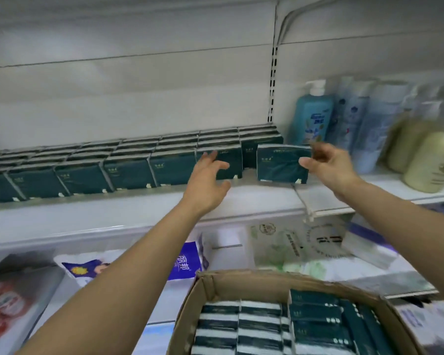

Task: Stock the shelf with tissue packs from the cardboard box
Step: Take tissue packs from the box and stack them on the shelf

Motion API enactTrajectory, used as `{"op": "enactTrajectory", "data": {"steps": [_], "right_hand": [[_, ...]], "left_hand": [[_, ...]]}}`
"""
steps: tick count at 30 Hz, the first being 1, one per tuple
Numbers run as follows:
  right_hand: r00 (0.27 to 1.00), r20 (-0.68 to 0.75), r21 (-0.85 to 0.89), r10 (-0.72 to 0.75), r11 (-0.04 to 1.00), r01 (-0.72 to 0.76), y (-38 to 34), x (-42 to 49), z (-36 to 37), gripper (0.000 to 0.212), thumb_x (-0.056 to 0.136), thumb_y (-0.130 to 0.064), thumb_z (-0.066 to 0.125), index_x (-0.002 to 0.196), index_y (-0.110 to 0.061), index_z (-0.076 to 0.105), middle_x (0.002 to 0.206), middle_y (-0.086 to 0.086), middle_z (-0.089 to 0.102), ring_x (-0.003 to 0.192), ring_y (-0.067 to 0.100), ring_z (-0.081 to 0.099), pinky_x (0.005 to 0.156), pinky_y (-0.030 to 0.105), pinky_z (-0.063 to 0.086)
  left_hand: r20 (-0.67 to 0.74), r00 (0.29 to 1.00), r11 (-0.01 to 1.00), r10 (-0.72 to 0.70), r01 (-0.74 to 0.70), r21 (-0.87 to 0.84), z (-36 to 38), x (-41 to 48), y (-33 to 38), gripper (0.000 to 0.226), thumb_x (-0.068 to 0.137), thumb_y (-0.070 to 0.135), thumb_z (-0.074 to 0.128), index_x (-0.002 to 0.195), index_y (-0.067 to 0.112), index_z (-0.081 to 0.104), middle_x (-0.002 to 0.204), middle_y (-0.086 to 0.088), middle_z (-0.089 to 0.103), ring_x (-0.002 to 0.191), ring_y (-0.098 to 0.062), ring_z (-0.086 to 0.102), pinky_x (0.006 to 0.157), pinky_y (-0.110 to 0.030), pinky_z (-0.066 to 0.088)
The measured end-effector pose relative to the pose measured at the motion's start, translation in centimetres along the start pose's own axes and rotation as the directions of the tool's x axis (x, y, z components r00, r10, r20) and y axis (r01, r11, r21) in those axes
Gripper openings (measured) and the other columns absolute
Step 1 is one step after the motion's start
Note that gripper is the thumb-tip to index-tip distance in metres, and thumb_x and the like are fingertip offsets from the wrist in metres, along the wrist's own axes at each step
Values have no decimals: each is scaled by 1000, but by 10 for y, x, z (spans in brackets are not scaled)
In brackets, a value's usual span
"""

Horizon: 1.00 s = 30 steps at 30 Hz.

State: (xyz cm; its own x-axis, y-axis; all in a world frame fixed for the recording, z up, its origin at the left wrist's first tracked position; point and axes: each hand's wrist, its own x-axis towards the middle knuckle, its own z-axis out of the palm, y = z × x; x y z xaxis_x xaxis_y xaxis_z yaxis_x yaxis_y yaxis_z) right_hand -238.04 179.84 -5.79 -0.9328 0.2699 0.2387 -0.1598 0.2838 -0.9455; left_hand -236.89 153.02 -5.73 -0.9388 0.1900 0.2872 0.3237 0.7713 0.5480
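On the white shelf [128, 213] a front row of tissue packs [128, 172] — dark green, upright, side by side — runs from the left edge of the view toward the middle, with further rows packed behind it up to the back panel. At the right end of that row stands a single pack [280, 162], set slightly forward of the rest and parted from its neighbour by a narrow gap. The right hand [331, 165] has its grip on this single pack, thumb on the front face near the right edge and fingers curled behind the top corner. Motion blur hides whether the pack's bottom edge rests on the shelf. The left hand [205, 180] has its grip released: fingers straight and spread, fingertips at the face of the last pack in the row, though contact cannot be made out. Just right of the single pack a blue pump bottle [313, 119] stands on the adjoining shelf section, with pale blue bottles [354, 124] and cream bottles [431, 162] beyond it. Below, near the camera, the cardboard box [231, 283] sits with its top uncovered, filled with more green packs [315, 319], some flat, some on edge. Bagged paper rolls [185, 262] with a blue label lie beneath the shelf, behind the box
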Motion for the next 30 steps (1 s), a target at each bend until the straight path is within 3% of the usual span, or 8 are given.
{"op": "enactTrajectory", "data": {"steps": [3, 9, 11, 14, 17, 21, 26, 30], "right_hand": [[1000, -17, -15, 19, 1000, -19, 8, 29, 13, 39, 85, 0, 69, 122, -3, 60, 105, 7, 58, 95, 17, 54, 96, 29, 47], [1000, -1, -71, 17, 997, -17, 17, 59, 38, 36, 84, 6, 66, 119, -3, 62, 100, 3, 57, 90, 14, 52, 63, -1, 43], [1000, 0, -91, 26, 996, -25, 20, 63, 45, 37, 83, 5, 67, 118, -4, 63, 100, 1, 61, 90, 15, 56, 72, 6, 47], [997, -37, -121, 61, 991, -65, 25, 68, 51, 33, 80, 1, 73, 109, -10, 61, 99, 4, 64, 91, 20, 60, 93, 33, 51], [997, -36, -170, 64, 983, -69, 23, 64, 54, 26, 81, -2, 72, 97, -14, 55, 95, 5, 62, 88, 21, 59, 87, 33, 50], [996, 20, -185, 89, 979, -84, 23, 57, 49, 27, 83, -6, 72, 104, -14, 57, 104, 1, 64, 97, 20, 61, 88, 30, 49], [998, -62, -248, -9, 969, -6, 13, 21, 41, 46, 87, -15, 68, 127, -12, 48, 122, 2, 51, 113, 15, 48, 102, 31, 41], [987, -63, -189, -150, 973, 136, 0, -31, 36, 31, 88, -8, 65, 118, -9, 56, 111, 2, 57, 97, 10, 53, 90, 20, 43]], "left_hand": [[34, 998, 970, 45, -52, 238, 5, 24, -3, 44, 93, 17, 56, 136, 23, 52, 162, 0, 10, 149, -19, 0, 121, -37, 6], [57, 997, 928, 54, -71, 366, 13, 43, -8, 49, 91, 14, 52, 139, 26, 47, 162, 3, 8, 149, -17, 1, 119, -31, -4], [54, 997, 929, 48, -64, 366, 14, 44, -8, 52, 91, 14, 52, 141, 26, 45, 162, 3, 10, 149, -17, 3, 120, -31, 0], [57, 998, 934, 35, -53, 352, 14, 43, -6, 53, 91, 12, 51, 141, 25, 45, 162, 4, 11, 149, -17, 5, 120, -33, 7], [66, 998, 936, 21, -43, 350, 14, 43, -6, 51, 90, 12, 51, 140, 25, 46, 161, 6, 12, 149, -17, 5, 120, -36, 13], [75, 997, 933, 16, -42, 358, 15, 44, -8, 50, 90, 12, 53, 138, 25, 48, 162, 7, 9, 149, -15, 3, 120, -37, 15], [-24, 993, 962, 118, -108, 249, 13, 30, -4, 45, 87, 10, 57, 130, 20, 55, 161, 3, 14, 149, -17, 4, 117, -43, 25], [-179, 980, 984, 90, -116, -138, 13, -8, 13, 33, 88, 8, 57, 118, 22, 62, 150, 3, 37, 138, -13, 32, 109, -37, 37]]}}
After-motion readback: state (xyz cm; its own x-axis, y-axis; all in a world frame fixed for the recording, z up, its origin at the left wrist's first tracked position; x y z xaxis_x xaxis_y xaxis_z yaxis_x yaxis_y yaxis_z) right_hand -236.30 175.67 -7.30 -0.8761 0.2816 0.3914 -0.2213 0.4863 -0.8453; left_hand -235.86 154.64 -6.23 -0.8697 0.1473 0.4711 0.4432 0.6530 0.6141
